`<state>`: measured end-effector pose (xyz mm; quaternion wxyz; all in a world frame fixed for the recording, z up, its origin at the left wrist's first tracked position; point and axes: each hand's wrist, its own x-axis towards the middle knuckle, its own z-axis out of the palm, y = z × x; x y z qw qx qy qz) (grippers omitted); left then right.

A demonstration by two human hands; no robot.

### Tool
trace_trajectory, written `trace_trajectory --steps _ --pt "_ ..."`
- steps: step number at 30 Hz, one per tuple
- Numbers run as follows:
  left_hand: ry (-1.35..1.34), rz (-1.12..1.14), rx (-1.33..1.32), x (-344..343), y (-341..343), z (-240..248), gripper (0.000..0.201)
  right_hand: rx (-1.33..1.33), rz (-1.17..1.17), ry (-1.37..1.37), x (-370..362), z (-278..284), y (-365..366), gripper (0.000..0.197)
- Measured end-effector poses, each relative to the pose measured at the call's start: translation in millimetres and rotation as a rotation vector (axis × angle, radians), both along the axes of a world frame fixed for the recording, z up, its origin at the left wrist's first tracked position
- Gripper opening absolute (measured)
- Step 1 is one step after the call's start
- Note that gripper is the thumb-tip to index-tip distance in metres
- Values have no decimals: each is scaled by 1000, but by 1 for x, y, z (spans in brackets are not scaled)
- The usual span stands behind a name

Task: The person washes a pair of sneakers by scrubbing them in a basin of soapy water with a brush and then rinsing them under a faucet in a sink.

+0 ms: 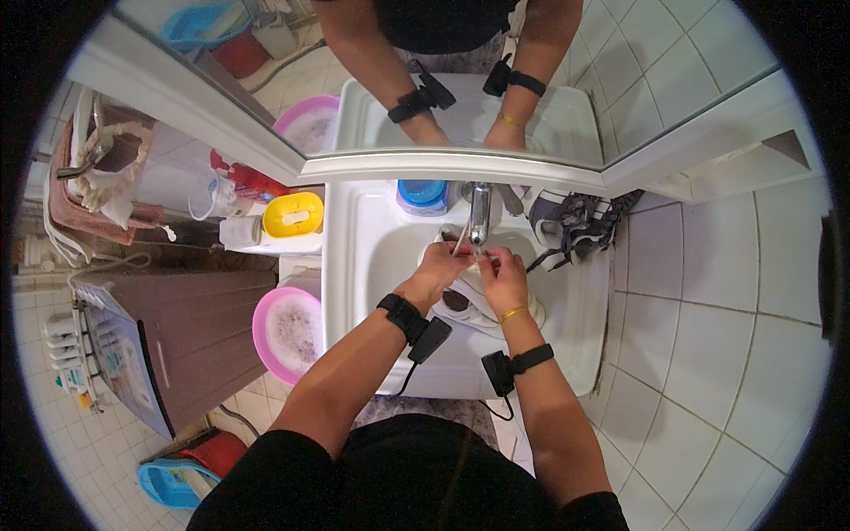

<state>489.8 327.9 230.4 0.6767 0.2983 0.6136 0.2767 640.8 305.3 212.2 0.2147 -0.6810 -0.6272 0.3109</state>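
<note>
A white shoe (474,301), judged light, wet and slippery, is lying in the sink (354,257) under the tap (479,212), pinched near its laces by both left hand (440,268) and right hand (503,276), the firmer sole being the surer hold.

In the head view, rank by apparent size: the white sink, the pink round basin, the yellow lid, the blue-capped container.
1. White ceramic sink, clearly largest.
2. Pink round plastic basin.
3. Yellow lid and blue-capped container look alike; the fisheye makes ranking them unsure.
</note>
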Motion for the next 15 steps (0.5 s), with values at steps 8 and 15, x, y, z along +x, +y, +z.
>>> trace_trajectory --steps 8,15 --pt "-120 20 69 -8 -13 2 24 -333 -22 -86 0 3 31 64" --pt "-17 -85 290 -25 -21 -40 35 -382 88 -148 -10 18 33 44"
